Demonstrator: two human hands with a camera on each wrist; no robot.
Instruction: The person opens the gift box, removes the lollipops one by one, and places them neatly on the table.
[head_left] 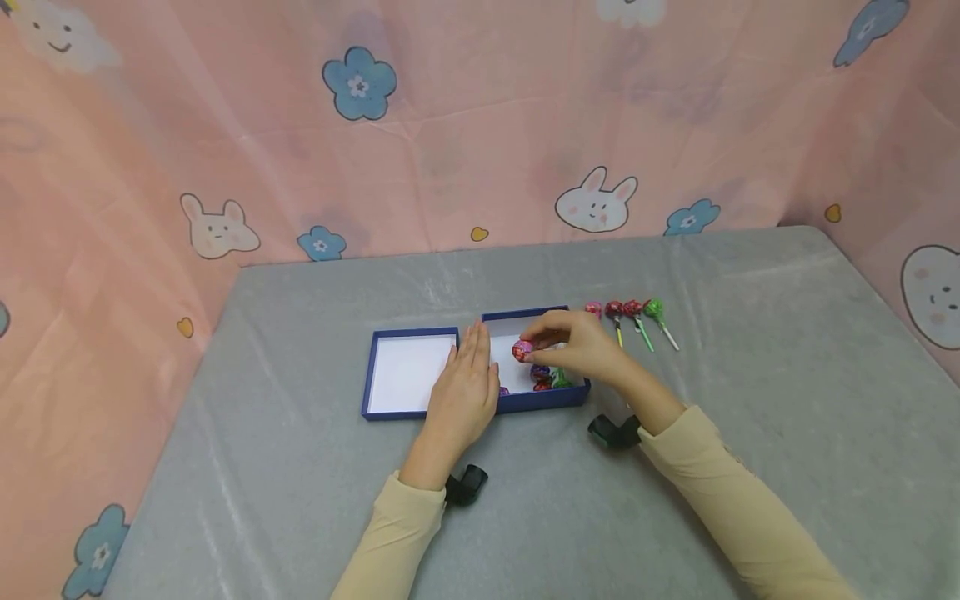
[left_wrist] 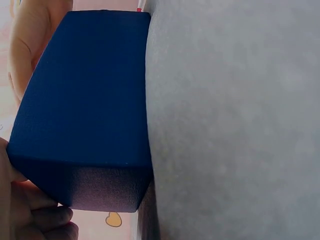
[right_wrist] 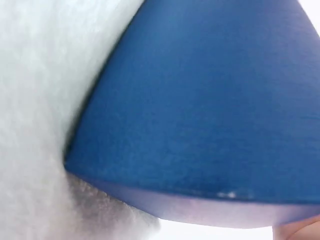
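My right hand (head_left: 573,340) pinches a pink-and-red wrapped lollipop (head_left: 522,351) between thumb and fingertips, over an open blue box (head_left: 543,401) with a white inside. Several wrapped lollipops, including a purple one (head_left: 539,372) and a green one (head_left: 559,378), lie in its near right part. At the box's left end rests my left hand (head_left: 463,392), its fingers stretched forward and the thumb at the near wall. In the left wrist view, fingertips (left_wrist: 59,216) show beside the box's end face. The box's blue outer wall (right_wrist: 200,115) fills most of the right wrist view.
Left of the box lies a second shallow blue tray (head_left: 408,375), white inside, possibly its lid. Behind my right hand, several lollipops stand in a row on the grey cloth, ending with a green one (head_left: 655,309). A pink patterned curtain (head_left: 450,150) hangs behind the table.
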